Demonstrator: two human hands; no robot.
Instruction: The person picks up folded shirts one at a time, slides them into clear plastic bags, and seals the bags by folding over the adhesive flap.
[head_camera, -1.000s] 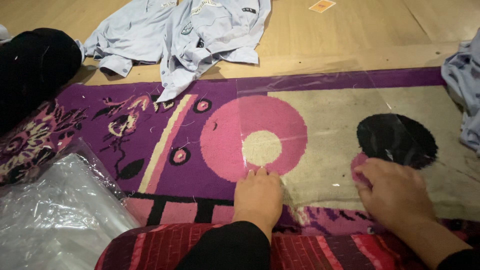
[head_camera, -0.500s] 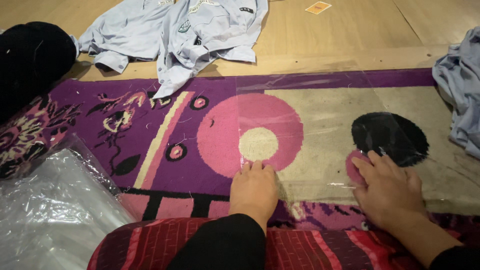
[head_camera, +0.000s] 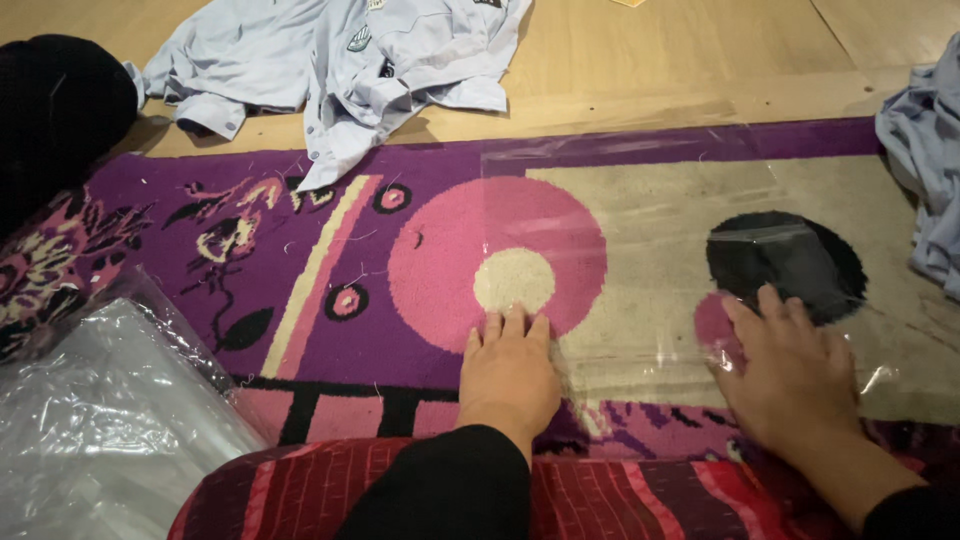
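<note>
A clear plastic bag (head_camera: 650, 200) lies flat on the purple, pink and beige patterned rug (head_camera: 330, 250). My left hand (head_camera: 508, 372) rests palm down on the bag's near left corner, fingers together, just below the pink circle with the pale centre. Flat on the bag's near right part, fingers slightly spread, my right hand (head_camera: 790, 375) sits beside the black circle of the rug. Neither hand grips anything. Both sleeves are black.
A light blue shirt (head_camera: 370, 60) lies crumpled on the wooden floor (head_camera: 700, 60) beyond the rug. Another pale blue garment (head_camera: 925, 170) sits at the right edge. A stack of clear plastic bags (head_camera: 110, 430) lies at the near left. A black bundle (head_camera: 50, 110) sits far left.
Both hands have slid slightly away from me over the plastic bag, staying flat on it. The view has shifted a little.
</note>
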